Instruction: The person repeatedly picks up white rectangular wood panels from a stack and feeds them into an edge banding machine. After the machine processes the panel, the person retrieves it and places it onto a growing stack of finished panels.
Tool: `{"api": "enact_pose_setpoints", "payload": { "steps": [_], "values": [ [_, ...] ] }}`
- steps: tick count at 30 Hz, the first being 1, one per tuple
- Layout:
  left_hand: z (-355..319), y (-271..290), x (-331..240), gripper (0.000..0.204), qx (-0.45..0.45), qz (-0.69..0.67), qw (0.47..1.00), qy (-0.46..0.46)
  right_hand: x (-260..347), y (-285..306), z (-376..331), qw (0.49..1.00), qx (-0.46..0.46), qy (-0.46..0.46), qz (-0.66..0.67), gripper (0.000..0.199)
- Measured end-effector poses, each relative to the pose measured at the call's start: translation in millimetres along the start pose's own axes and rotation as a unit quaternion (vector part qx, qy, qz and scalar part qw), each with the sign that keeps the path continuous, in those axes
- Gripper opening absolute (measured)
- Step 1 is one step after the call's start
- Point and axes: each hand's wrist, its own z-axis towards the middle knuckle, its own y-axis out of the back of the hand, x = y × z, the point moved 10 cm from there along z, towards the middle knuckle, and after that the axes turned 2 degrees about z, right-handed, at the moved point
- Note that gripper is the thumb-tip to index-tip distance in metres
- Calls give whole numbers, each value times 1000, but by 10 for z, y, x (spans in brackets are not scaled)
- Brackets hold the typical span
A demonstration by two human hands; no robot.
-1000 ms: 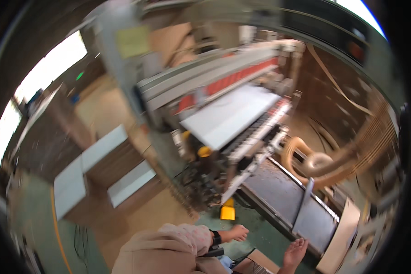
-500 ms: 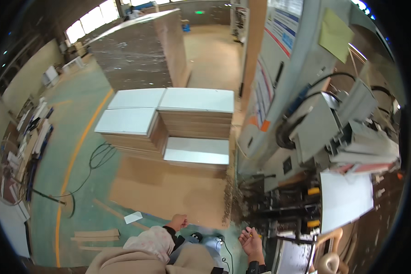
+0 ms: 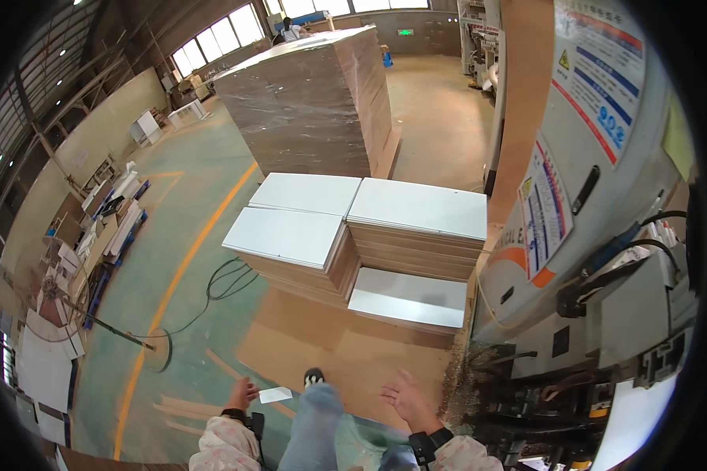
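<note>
My left hand (image 3: 243, 394) hangs low with its fingers curled in, and nothing shows in it. Just beside it in the picture, a small white piece (image 3: 276, 395) lies on the floor. My right hand (image 3: 407, 402) is held out, fingers apart and holding nothing, over the front of a brown board (image 3: 314, 337) on the floor. Ahead stand stacks of white-topped panels with brown edges: a left stack (image 3: 287, 235), a taller right stack (image 3: 420, 206) and a low stack (image 3: 408, 297) before it. Neither hand touches them.
A tall wrapped stack (image 3: 302, 110) rises behind the panels. To the right stands a grey machine (image 3: 526, 235), with sawdust at its base. A stand fan (image 3: 159, 349), a loose cable (image 3: 226, 281) and wooden strips (image 3: 188, 412) are on the left. A person (image 3: 291, 31) is far off.
My view has swung left, so the stacks and machine sit further right. My arms have spread apart, and my right hand's fingers have opened out. A foot has come forward.
</note>
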Motion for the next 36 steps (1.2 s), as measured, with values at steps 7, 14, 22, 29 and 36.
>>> {"api": "enact_pose_setpoints", "payload": {
  "steps": [7,14,22,29,36],
  "values": [
    [1446,451,-2253,55,-101,113,984,-90,111,-1536,1591,990,19,35,-133,66],
    [3452,-249,-4545,64,-104,342,871,-336,199,-2378,3284,969,-65,111,-212,81],
    [4106,-1444,-5007,78,20,454,876,-159,27,-2389,3736,950,-139,139,-244,83],
    [4283,-1341,-5170,79,-37,397,901,-169,-130,-2633,3786,930,-101,144,-322,79],
    [4313,-1472,-5218,66,62,313,934,-159,-154,-2659,3737,901,-150,140,-381,84]
  ]
}}
